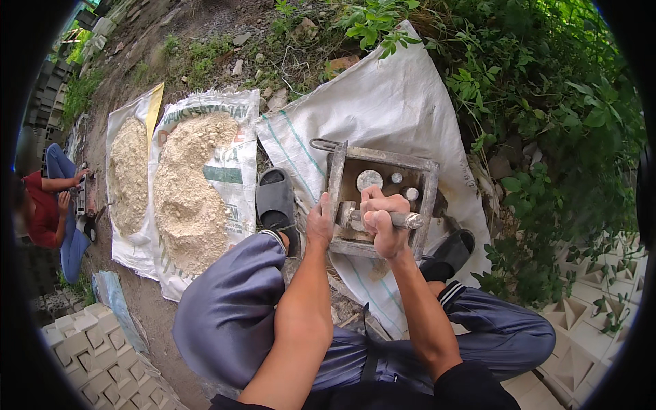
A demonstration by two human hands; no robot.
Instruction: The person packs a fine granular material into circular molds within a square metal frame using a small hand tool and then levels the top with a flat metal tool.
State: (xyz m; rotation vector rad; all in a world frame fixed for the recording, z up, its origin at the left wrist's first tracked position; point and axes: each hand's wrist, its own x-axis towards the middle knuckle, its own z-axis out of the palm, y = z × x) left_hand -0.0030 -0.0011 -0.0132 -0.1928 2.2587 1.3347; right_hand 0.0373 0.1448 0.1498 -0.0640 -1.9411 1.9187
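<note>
A grey, dust-coated box frame [432,188] sits on a white woven sack [403,89] between my feet. Inside it show a large pale disc [370,180] and two smaller round pegs, the upper peg [397,178] and the lower peg [411,194]. My left hand [320,222] is closed against the frame's left wall; part of its grip is hidden. Over the near half of the frame, my right hand [385,222] wraps round a hammer-like tool [408,220] with a thick round handle. The tool lies level, its blocky end toward the left wall.
Left of me, pale powder [188,195] is heaped on flattened sacks. My sandals, the left sandal [275,195] and right sandal [449,254], flank the frame. Leafy plants [547,102] crowd the right. Patterned blocks [106,355] stand at lower left. A person in red [46,212] sits far left.
</note>
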